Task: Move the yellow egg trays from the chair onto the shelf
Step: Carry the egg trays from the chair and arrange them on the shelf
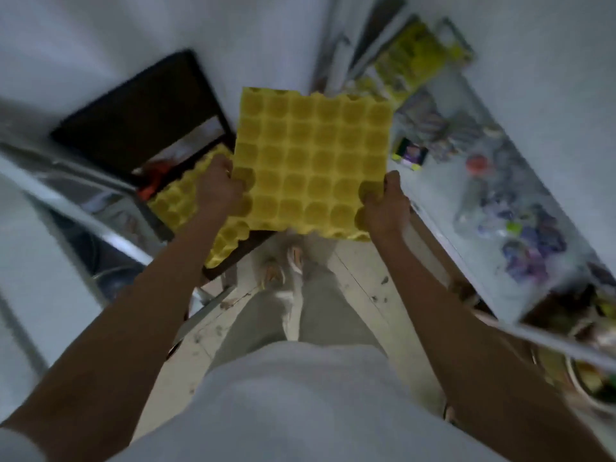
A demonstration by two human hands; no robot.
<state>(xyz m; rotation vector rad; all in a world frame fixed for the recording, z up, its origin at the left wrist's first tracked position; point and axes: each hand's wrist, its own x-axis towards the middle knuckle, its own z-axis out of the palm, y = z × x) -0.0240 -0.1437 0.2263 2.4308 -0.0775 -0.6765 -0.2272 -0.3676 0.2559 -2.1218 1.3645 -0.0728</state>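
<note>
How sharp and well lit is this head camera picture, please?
Head view: dim, bluish light; the held yellow egg tray and both hands, left hand and right hand, are fairly sharp; the shelf and chair smear with motion blur; wide-angle edges bend.

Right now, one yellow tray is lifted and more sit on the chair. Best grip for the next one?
Take the remaining tray by two opposite edges, one hand per side, as the left hand and right hand hold the lifted tray. It is wide, flat and thin; fingers hook into the edge scallops.
</note>
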